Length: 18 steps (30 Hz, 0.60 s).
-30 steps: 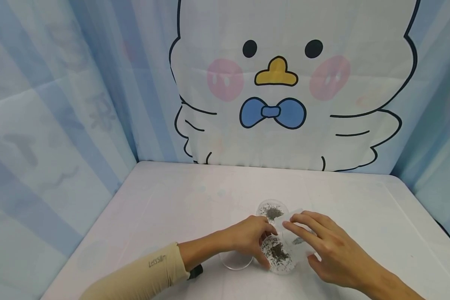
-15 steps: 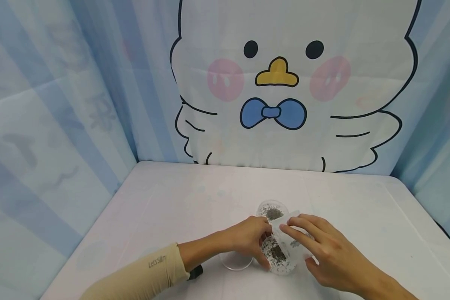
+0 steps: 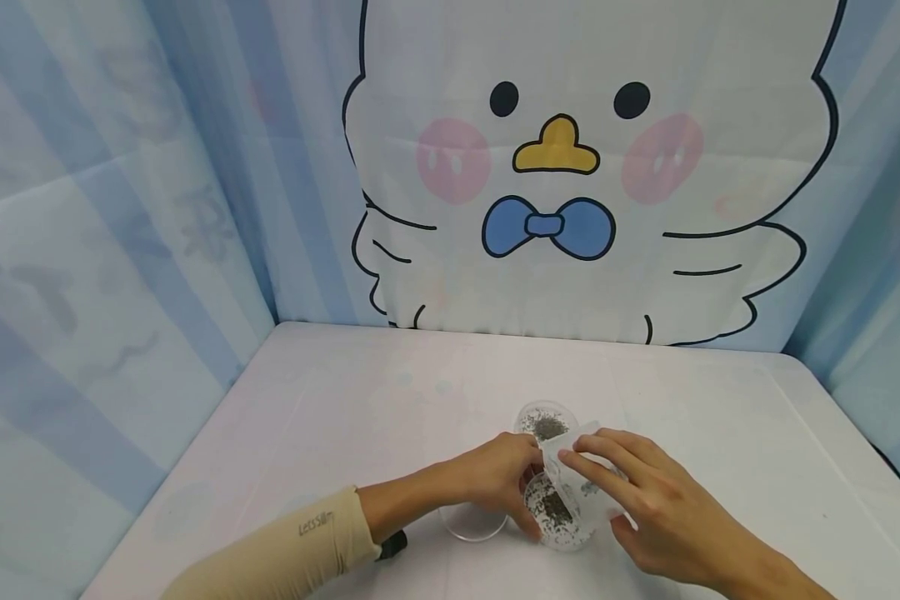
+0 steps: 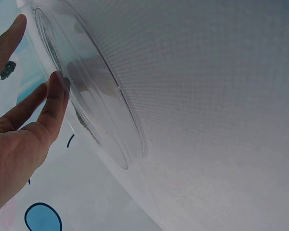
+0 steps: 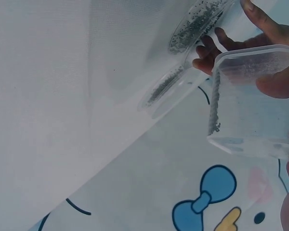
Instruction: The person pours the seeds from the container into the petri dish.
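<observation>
My left hand (image 3: 495, 477) grips the near petri dish (image 3: 546, 510) at its left edge, thumb at the front and fingers at the back. The dish holds dark grains, heaped in the middle and scattered toward the rim. In my right hand (image 3: 663, 500) is a clear rectangular plastic box (image 5: 245, 103), pinched between thumb and fingers and tilted over that dish. Dark grains line one side of the box in the right wrist view. A second petri dish (image 3: 543, 408), also with grains, stands just behind, partly covered by the box and left hand.
A clear dish (image 3: 474, 539) without visible grains lies left of the near dish, partly under my left forearm. The white table (image 3: 345, 400) ends at a curtain (image 3: 307, 275) with a cartoon bird on it; more curtains hang at both sides.
The plastic box has shifted left and tipped further over the near dish, the right hand moving slightly with it. Over the last half second almost nothing moves. The left hand stays in place.
</observation>
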Available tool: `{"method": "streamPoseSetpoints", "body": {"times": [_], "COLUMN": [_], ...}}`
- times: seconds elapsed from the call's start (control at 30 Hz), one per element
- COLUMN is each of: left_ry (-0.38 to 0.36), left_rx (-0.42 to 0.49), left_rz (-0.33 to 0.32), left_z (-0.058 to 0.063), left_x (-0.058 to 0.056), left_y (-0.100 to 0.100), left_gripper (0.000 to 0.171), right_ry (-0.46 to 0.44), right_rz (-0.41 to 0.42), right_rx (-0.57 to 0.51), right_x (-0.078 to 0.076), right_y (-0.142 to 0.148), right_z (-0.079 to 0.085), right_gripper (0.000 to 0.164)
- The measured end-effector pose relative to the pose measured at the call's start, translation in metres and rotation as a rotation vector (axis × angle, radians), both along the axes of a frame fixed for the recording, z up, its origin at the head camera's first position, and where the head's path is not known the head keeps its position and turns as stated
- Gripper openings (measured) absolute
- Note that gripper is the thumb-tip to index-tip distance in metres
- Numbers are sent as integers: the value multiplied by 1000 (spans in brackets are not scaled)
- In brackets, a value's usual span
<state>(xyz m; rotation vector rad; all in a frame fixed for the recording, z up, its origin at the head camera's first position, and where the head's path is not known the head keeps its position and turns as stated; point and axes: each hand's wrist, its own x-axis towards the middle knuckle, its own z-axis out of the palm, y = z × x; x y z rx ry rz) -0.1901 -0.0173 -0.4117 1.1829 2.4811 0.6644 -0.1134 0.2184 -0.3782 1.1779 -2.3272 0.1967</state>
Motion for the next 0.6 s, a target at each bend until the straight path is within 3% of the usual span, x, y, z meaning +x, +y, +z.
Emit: {"method": "streamPoseSetpoints", "body": {"times": [0.6], "left_ry": [-6], "left_rx": [6], "left_rz": [6], "left_z": [0], "left_x": [0], "left_y": [0], "left_gripper": [60], "right_ry": [38], "right_rz": [65], "right_rx": [-23], "right_x": [1], "right_y": [-3], "right_z": [3], "right_gripper": [102]}}
